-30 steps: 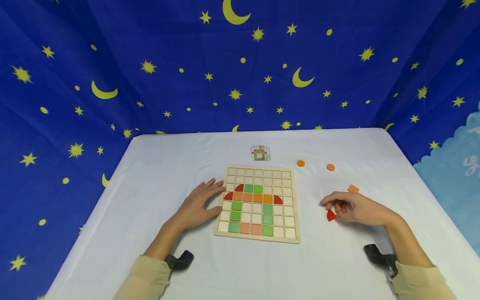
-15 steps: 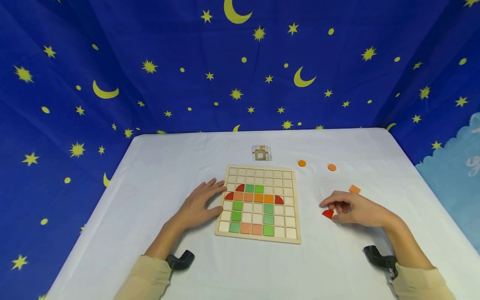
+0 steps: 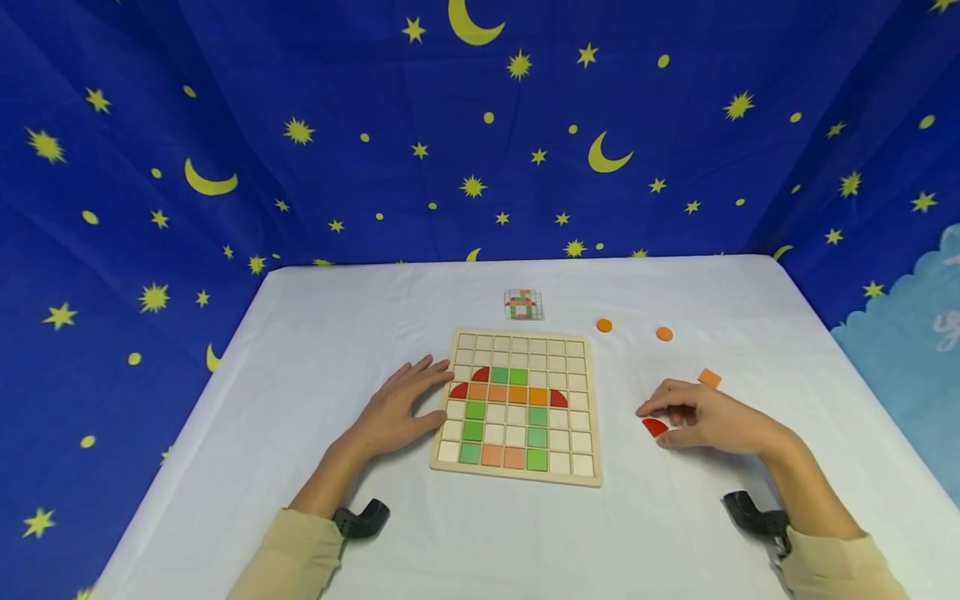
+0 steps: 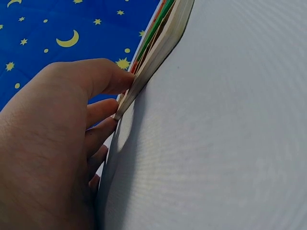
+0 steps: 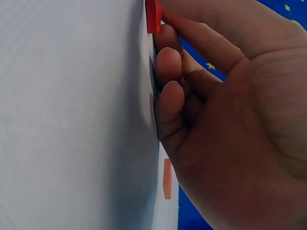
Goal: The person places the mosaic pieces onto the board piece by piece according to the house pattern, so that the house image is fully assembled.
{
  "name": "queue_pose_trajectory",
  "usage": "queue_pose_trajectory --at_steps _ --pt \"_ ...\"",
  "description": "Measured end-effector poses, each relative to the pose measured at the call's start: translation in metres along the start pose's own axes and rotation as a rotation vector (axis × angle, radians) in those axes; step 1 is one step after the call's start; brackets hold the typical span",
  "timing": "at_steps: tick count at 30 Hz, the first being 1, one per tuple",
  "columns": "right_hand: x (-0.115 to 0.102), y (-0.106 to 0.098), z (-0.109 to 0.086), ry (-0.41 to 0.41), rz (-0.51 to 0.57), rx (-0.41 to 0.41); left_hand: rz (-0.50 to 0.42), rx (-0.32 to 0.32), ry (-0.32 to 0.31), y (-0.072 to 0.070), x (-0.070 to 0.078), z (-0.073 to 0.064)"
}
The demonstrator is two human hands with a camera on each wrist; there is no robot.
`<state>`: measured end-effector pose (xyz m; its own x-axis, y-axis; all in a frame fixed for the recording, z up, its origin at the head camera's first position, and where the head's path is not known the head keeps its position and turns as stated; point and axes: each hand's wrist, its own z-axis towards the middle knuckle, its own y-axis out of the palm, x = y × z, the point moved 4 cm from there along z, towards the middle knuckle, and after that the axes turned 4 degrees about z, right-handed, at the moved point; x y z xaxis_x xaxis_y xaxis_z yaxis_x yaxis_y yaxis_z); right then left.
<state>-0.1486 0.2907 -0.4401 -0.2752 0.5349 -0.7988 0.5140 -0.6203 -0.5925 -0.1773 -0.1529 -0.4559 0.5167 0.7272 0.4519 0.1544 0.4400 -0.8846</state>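
Note:
A wooden grid board (image 3: 558, 467) lies on the white table, with red, green and orange tiles set in some of its squares. My left hand (image 3: 397, 408) rests at the board's left side, fingers spread. In the left wrist view, the thumb (image 4: 112, 79) touches the board's edge (image 4: 158, 52). My right hand (image 3: 708, 417) is to the right of the board, its thumb and index finger curled about a red quarter-circle tile (image 3: 655, 427) at the tabletop. The right wrist view shows this red tile (image 5: 153, 18) edge-on by the thumb, the other fingers curled.
Behind the right hand lies an orange square tile (image 3: 709, 378). Farther back are two orange round tiles, one darker (image 3: 603, 326) and one lighter (image 3: 663, 334). A small pattern card (image 3: 523, 305) lies beyond the board. A blue star-printed cloth (image 3: 420, 200) hangs behind the table.
The red quarter-circle tile has turned between the right hand's fingers and shifted slightly left. The right thumb has moved to its near side. My left hand stays put at the board.

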Motion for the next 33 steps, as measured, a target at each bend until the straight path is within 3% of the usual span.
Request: queue_pose_trajectory --at_steps 8,17,25,33 --pt "-0.001 0.001 0.001 -0.009 0.005 -0.002 0.001 0.010 -0.012 -0.002 0.000 -0.002" --pt "0.005 -0.005 -0.001 0.051 0.033 0.057 -0.013 0.041 0.021 -0.003 0.003 -0.002" --pt "0.007 -0.006 -0.001 0.022 0.005 0.120 -0.007 0.017 0.014 -0.001 0.002 -0.001" --pt "0.003 -0.007 0.012 -0.002 -0.047 0.147 0.006 0.011 0.008 -0.001 0.000 0.000"
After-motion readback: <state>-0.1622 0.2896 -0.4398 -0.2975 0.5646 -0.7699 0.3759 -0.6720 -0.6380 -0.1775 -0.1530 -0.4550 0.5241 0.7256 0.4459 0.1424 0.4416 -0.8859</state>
